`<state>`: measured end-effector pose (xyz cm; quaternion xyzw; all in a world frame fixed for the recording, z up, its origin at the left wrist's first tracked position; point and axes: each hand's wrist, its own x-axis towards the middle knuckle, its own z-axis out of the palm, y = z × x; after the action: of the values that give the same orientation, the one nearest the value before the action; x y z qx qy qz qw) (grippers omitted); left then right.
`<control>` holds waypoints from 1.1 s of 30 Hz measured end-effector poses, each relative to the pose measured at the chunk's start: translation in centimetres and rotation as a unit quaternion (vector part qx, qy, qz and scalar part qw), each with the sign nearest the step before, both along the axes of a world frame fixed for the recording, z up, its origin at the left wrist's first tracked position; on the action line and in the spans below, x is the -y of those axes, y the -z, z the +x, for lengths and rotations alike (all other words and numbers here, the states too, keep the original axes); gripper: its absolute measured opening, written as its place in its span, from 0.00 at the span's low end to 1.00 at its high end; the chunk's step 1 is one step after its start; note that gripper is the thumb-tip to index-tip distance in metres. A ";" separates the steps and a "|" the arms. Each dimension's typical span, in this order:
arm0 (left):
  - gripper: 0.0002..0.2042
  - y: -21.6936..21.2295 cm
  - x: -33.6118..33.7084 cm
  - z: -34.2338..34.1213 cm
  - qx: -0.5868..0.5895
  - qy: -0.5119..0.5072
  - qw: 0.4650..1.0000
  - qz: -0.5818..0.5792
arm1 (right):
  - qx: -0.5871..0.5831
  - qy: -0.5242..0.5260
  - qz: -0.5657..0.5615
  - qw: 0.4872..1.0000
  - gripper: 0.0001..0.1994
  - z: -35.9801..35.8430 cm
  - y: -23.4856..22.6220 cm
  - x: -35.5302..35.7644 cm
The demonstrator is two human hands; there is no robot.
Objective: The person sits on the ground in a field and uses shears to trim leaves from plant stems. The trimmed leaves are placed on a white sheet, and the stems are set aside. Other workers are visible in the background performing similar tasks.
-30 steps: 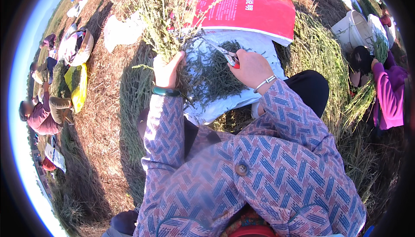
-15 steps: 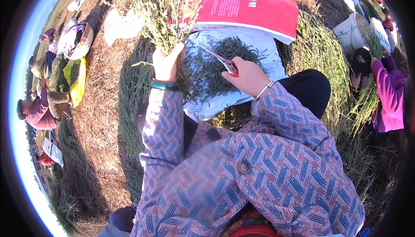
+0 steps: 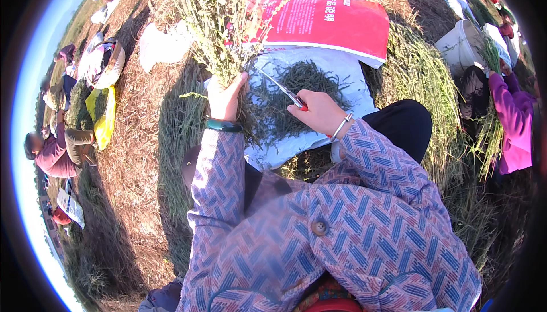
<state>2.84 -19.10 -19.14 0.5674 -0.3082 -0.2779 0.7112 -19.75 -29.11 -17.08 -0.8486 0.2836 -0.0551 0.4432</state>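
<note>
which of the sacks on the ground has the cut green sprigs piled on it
The white sack directly before the hands; the red sack lies beyond it, bare of sprigs.

The scene lies outdoors on a field of dry, straw-coloured ground (image 3: 137, 158) in low, warm sunlight that throws long dark shadows (image 3: 176, 135) across it. Heaps of cut green stalks (image 3: 421, 78) lie to the right. A red sack (image 3: 325, 24) lies further off, with a white cloth (image 3: 162, 44) to its left. A white bucket (image 3: 458, 44) stands at the upper right. A yellow bag (image 3: 102, 115) lies at the left, where other people (image 3: 60, 152) sit along the edge. A strip of pale sky (image 3: 40, 67) curves down the left rim.
</note>
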 end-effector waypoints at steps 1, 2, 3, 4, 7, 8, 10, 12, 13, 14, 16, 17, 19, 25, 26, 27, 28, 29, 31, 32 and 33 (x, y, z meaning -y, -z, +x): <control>0.09 0.0 0.0 0.0 -0.005 0.004 1.000 0.004 | -0.009 0.014 0.012 1.000 0.20 0.0 0.0 0.2; 0.10 -0.1 -0.1 0.1 -0.006 0.005 1.000 0.012 | -0.008 0.025 0.026 0.999 0.20 -0.1 0.0 0.4; 0.09 -0.2 -0.2 0.1 -0.007 -0.006 1.000 0.013 | -0.017 0.048 0.074 0.996 0.21 -0.5 -0.1 1.0; 0.09 -0.2 -0.3 0.1 -0.022 0.001 1.000 0.002 | -0.013 0.058 0.087 0.994 0.22 -0.9 -0.1 1.6; 0.08 -0.5 -0.5 0.1 -0.041 0.019 0.999 -0.005 | 0.006 0.121 0.081 0.989 0.24 -1.3 0.0 3.5; 0.08 -0.6 -0.5 0.1 -0.040 0.029 0.999 -0.006 | 0.029 0.114 0.062 0.991 0.25 -1.4 -0.1 4.0; 0.07 -0.9 -0.6 0.1 -0.042 0.045 0.998 -0.005 | 0.095 0.081 0.039 0.991 0.26 -1.5 -0.4 4.7; 0.07 -1.1 -0.8 0.2 -0.024 0.064 0.998 0.002 | 0.089 0.074 -0.019 0.993 0.24 -1.4 -0.9 4.9; 0.07 -1.2 -0.9 0.2 -0.021 0.069 0.997 0.014 | 0.088 0.075 0.022 0.993 0.23 -1.5 -1.3 4.9; 0.06 -1.3 -1.0 0.3 -0.018 0.074 0.997 0.027 | 0.069 0.079 0.068 0.992 0.22 -1.8 -1.6 5.0; 0.07 -1.6 -1.2 0.6 -0.026 0.100 0.994 0.039 | 0.048 0.088 0.117 0.988 0.20 -2.2 -2.0 4.9; 0.08 -1.6 -1.3 0.6 -0.035 0.095 0.994 0.038 | 0.046 0.093 0.121 0.987 0.19 -2.5 -2.0 4.8; 0.09 -1.6 -1.4 0.7 -0.051 0.072 0.995 0.046 | 0.051 0.085 0.175 0.980 0.18 -3.2 -1.8 4.7; 0.09 -1.7 -1.9 1.5 -0.102 0.176 0.978 0.043 | 0.094 -0.027 0.367 0.925 0.18 -3.4 -0.7 4.1; 0.09 -1.6 -1.8 1.5 -0.093 0.193 0.975 0.056 | 0.113 -0.061 0.383 0.915 0.18 -3.2 -0.9 4.1; 0.09 -1.6 -1.8 1.7 -0.082 0.181 0.976 0.087 | 0.117 -0.062 0.385 0.914 0.19 -3.0 -1.0 4.0; 0.12 -1.0 -1.4 1.0 -0.100 0.131 0.985 0.042 | 0.120 -0.064 0.386 0.913 0.19 -2.7 -1.3 4.0; 0.13 -0.9 -1.5 1.0 -0.099 0.155 0.983 0.023 | 0.140 -0.080 0.390 0.907 0.19 -2.5 -1.5 4.0; 0.14 -0.5 -1.7 1.0 -0.100 0.201 0.974 0.028 | 0.134 -0.065 0.373 0.916 0.18 -2.4 -1.9 4.1; 0.16 -0.5 -1.8 1.4 -0.089 0.220 0.970 0.052 | 0.140 -0.066 0.370 0.916 0.18 -2.4 -2.1 4.2; 0.16 -0.2 -1.9 1.5 -0.097 0.229 0.967 0.057 | 0.139 -0.058 0.367 0.918 0.17 -2.5 -2.3 4.3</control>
<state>4.38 -17.17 -18.89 0.4915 -0.3435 -0.5042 0.6215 -22.21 -33.39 -14.82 -0.6255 0.1697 -0.0385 0.7606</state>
